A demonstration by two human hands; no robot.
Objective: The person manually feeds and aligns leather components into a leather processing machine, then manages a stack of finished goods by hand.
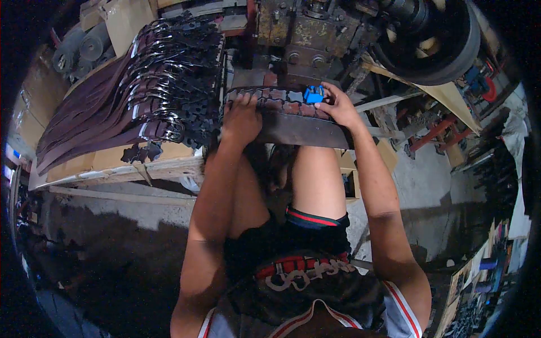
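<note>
In front of the machine, a dark strip of sheet material (307, 130) lies across above my knees, with reddish-brown, jagged cut pieces (271, 105) along its upper part. My left hand (242, 122) rests palm down on the left end of this strip, its fingers stretched out over the cut edge. On the right, my right hand (338, 108) has thumb and fingers around a small bright blue block (313, 95). The block sits over the strip's upper right part, close under the machine.
To the left, a pile of long brown straps (96, 110) with dark cut-out ends covers a wooden bench (118, 174). A greasy metal machine (301, 39) stands ahead, with a large black wheel (434, 50) at upper right. Rolled material (90, 46) lies at the back left.
</note>
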